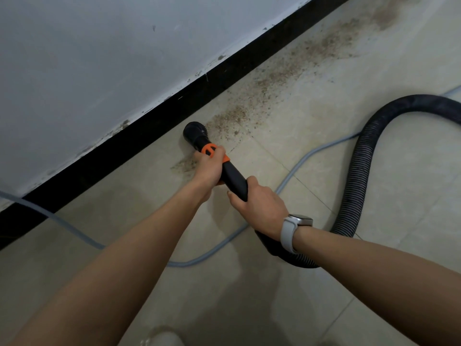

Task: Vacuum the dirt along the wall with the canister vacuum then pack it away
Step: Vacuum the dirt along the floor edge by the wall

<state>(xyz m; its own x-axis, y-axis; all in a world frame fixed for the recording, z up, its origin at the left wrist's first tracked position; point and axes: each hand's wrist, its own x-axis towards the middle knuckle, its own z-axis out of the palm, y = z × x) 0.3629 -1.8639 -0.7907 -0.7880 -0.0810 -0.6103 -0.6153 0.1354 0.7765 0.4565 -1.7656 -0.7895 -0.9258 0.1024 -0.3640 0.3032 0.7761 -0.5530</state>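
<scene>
Left hand [208,168] wrapped around orange collar of smooth black vacuum wand [219,166], right hand [259,204] gripping its shaft, round nozzle [194,132] beside grainy brown dirt [274,81] along glossy black baseboard [149,131], ribbed hose [359,171] looping over beige tiles.

We find no text, label, brand, number or sign that we can read anywhere in this view. The watch [296,224] on the right wrist shows only its edge, and we cannot read its face. The black and orange nozzle [199,141] carries no lettering that we can make out.
</scene>
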